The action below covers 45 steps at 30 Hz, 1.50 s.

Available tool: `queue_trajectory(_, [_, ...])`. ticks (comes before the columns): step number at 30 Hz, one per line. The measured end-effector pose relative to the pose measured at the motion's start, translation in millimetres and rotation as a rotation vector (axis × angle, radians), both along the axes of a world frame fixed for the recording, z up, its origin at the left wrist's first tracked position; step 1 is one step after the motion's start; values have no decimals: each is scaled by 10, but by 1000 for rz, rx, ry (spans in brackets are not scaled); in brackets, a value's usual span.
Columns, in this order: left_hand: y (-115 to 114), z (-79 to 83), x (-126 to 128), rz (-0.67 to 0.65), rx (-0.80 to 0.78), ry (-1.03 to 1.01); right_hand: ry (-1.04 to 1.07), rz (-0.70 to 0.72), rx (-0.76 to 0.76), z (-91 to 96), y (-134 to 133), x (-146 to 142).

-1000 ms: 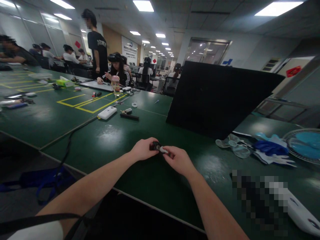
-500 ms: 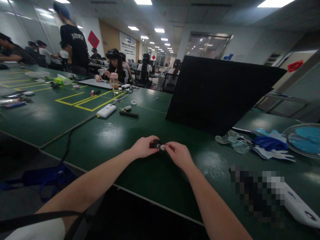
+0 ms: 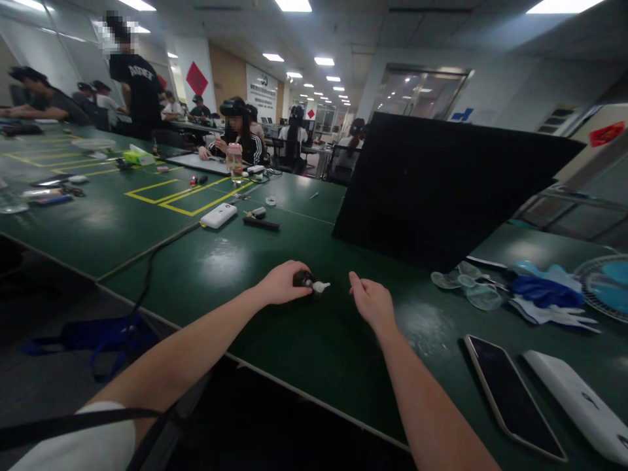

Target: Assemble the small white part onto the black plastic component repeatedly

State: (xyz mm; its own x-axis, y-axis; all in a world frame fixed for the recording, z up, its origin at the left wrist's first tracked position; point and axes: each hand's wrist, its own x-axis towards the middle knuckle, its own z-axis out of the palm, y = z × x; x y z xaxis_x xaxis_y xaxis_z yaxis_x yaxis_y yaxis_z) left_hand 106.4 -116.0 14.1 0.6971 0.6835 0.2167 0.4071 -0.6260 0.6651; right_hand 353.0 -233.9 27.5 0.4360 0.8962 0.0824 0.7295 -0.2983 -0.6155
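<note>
My left hand (image 3: 287,282) is closed round a small dark object (image 3: 303,279) just over the green table. From its right side sticks a small white piece (image 3: 320,286) with a narrow tip pointing right. The fingers cover most of the dark object, so its kind cannot be told. My right hand (image 3: 373,301) is apart from it, a short way to the right. Its fingers are curled in and the thumb lies along the index finger. Whatever may be between them is hidden from this side.
A black panel (image 3: 441,190) stands on the table ahead right. Clear fan blades (image 3: 481,291), gloves (image 3: 547,291) and a fan guard (image 3: 589,278) lie right; a phone (image 3: 515,396) and white power bank (image 3: 574,392) nearer. Another power bank (image 3: 219,215) lies ahead left. A co-worker (image 3: 240,134) sits opposite.
My right hand has let go of the white piece and moved off to the right. The white piece's narrow tip now shows. My left hand keeps its hold on the dark object.
</note>
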Motion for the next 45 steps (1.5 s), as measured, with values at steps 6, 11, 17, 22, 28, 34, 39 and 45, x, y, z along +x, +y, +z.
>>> queue_trajectory(6, [354,75,-816,225,128,181,-5,66,-12,-45,17,-6])
queue_trajectory(11, [555,343,-1421,153,463,383,-24,74,-56,-87,47,28])
queue_trajectory(17, [698,478,-1761,79,593,515,-67,71,-67,-119,92,53])
queue_trajectory(22, [925,196,-1894,519,478,133,-89,62,-98,-119,97,42])
queue_trajectory(28, [1018,-78,-1525,723,99,-225,-56,82,-95,-113,91,36])
queue_trajectory(34, [904,-57,-922,479,64,-50,-57,37,-57,-118,124,79])
queue_trajectory(39, [820,-91,-451,304,151,71,-47,22,-24,-114,107,116])
queue_trajectory(45, [633,-82,-209,162,326,228,-42,11,39,-136,93,143])
